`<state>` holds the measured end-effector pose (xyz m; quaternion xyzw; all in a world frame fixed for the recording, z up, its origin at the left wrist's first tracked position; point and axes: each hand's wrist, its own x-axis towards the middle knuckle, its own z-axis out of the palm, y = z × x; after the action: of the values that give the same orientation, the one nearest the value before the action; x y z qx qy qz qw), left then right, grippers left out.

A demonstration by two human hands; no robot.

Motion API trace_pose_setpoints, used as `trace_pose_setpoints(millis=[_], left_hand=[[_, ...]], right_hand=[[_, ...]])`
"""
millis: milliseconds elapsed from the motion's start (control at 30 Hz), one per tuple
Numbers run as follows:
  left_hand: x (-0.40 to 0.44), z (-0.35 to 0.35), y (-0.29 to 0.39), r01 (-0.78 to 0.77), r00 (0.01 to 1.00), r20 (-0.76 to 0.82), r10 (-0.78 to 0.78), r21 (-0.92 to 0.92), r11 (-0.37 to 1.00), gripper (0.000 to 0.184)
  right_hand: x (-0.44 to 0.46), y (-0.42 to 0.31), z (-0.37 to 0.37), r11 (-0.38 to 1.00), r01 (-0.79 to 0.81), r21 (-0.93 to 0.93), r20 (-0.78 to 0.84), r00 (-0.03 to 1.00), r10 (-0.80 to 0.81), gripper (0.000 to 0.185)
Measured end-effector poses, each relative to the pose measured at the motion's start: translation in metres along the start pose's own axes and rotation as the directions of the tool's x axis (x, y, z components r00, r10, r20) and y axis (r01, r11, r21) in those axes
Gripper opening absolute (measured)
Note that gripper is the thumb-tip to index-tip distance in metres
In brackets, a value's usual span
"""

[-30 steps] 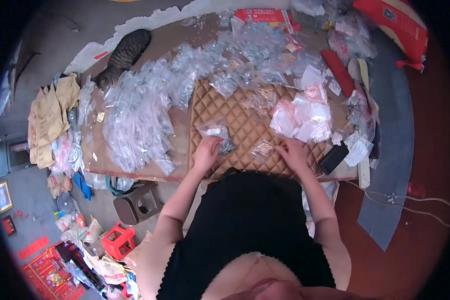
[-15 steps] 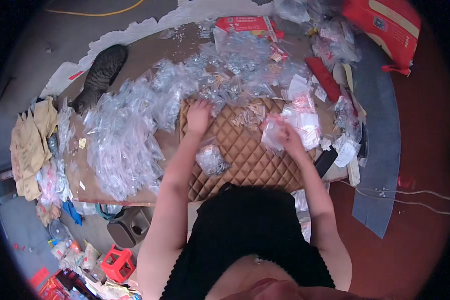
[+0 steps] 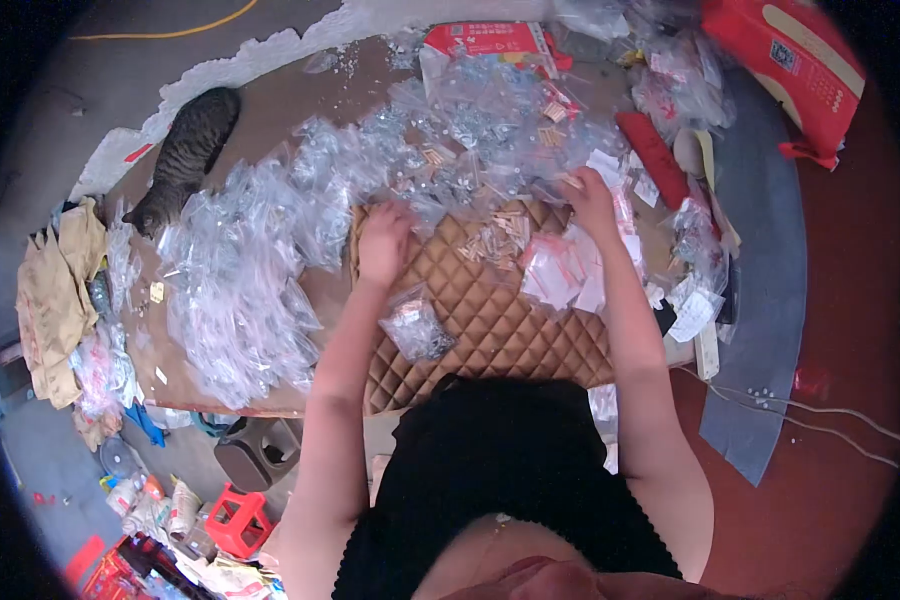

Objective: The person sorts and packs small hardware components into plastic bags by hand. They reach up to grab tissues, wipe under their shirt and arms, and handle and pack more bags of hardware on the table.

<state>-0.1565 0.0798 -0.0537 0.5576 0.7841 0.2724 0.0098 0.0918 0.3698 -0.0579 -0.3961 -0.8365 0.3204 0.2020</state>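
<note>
My left hand [image 3: 387, 240] is at the upper left edge of the brown quilted mat [image 3: 490, 330], beside the heap of clear bags [image 3: 345, 160]. Its fingers are bent, and what they touch is too small to make out. My right hand [image 3: 592, 200] reaches to the bags and papers above the mat's right side, fingers curled together; their contents are unclear. A clear bag with dark small parts [image 3: 417, 328] lies on the mat below my left hand. Between my hands is a pile of small wooden pegs [image 3: 500, 238]. Red-edged bags [image 3: 560, 268] lie below my right hand.
A tabby cat [image 3: 195, 145] lies at the table's far left. Long clear bags [image 3: 235, 300] cover the left side. A red roll [image 3: 653, 158] and a power strip [image 3: 707, 352] are at the right. Red packaging [image 3: 495, 40] lies at the back.
Both hands have moved from the near part of the mat toward its far edge. The small bag with wooden pegs near my right hand is no longer visible on the mat.
</note>
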Motion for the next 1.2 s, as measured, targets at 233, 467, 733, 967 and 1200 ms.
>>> trace_pose_setpoints(millis=[233,467,733,967,1200], left_hand=[[-0.025,-0.006,0.039,0.384,0.801,0.153,-0.579,-0.873,0.301,0.015],[-0.089,-0.005,0.068,0.534,0.685,0.449,-0.573,-0.845,-0.025,0.016],[-0.156,-0.02,0.09,0.634,0.713,0.571,-0.406,-0.772,0.028,0.028],[-0.164,-0.037,0.12,0.703,0.701,0.632,-0.331,-0.69,0.171,0.022],[-0.164,-0.033,0.138,0.241,0.952,0.306,0.006,-0.761,0.603,0.015]], right_hand=[[-0.113,-0.041,-0.124,0.832,-0.316,0.457,0.368,0.918,0.146,0.02],[-0.225,0.055,-0.054,0.861,-0.071,-0.503,0.253,0.941,0.225,0.046],[-0.264,0.019,-0.074,0.964,-0.264,0.022,0.569,0.796,0.205,0.061],[-0.259,0.016,-0.034,0.954,-0.147,-0.261,0.226,0.952,0.208,0.036],[-0.276,-0.033,-0.021,0.97,-0.244,0.023,0.376,0.901,0.217,0.036]])
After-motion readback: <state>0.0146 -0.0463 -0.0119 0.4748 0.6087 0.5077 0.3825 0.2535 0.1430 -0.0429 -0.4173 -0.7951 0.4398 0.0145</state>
